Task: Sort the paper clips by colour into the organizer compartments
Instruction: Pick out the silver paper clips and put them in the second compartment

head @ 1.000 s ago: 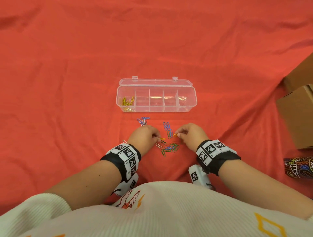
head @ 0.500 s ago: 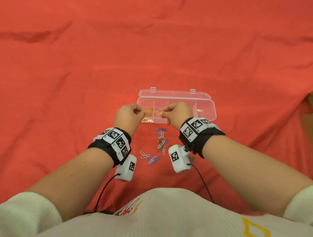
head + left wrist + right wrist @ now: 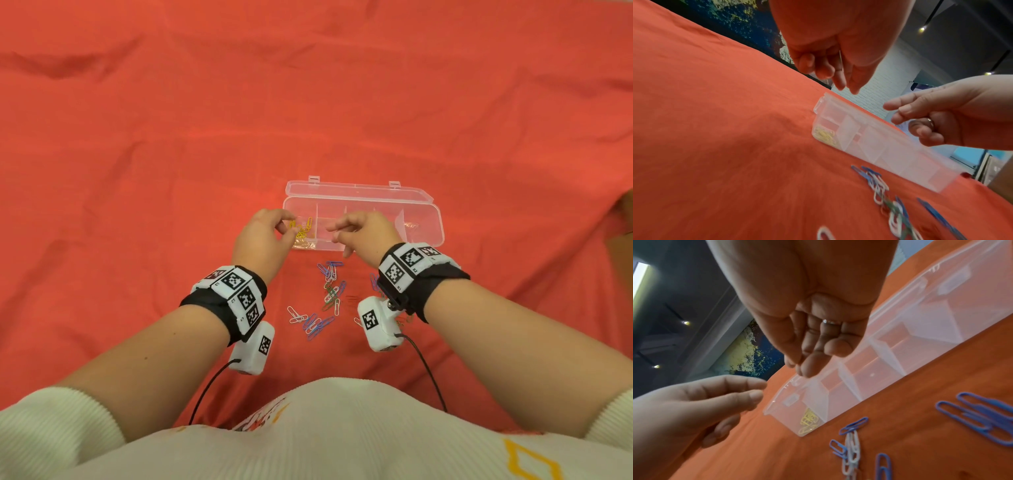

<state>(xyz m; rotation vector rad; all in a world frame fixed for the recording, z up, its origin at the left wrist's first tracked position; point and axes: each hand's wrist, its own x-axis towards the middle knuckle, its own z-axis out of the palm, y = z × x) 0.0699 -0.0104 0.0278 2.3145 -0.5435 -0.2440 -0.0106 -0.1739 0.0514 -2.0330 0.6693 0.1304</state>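
The clear organizer (image 3: 424, 202) lies open on the red cloth, with yellow clips (image 3: 303, 231) in its leftmost compartment. My left hand (image 3: 289, 224) hovers over that compartment, fingers loosely spread and holding nothing. My right hand (image 3: 337, 240) hangs over the neighbouring compartment, also empty. The left wrist view shows my left hand (image 3: 842, 78) pointing down at the organizer (image 3: 869, 151) and its yellow clips (image 3: 825, 134). In the right wrist view my right hand (image 3: 805, 363) is relaxed above the organizer (image 3: 900, 345). Loose blue, white and green clips (image 3: 329, 291) lie in front of the box.
Red cloth (image 3: 171, 171) covers the whole surface. A brown box (image 3: 625, 219) shows at the right edge. A few orange clips (image 3: 407, 318) lie partly hidden under the right wrist camera. Cables run from both wrist cameras toward my body.
Both hands rose from the clip pile to the organizer carrying yellow clips. Their fingers have since spread, and the clips now lie in the leftmost compartment.
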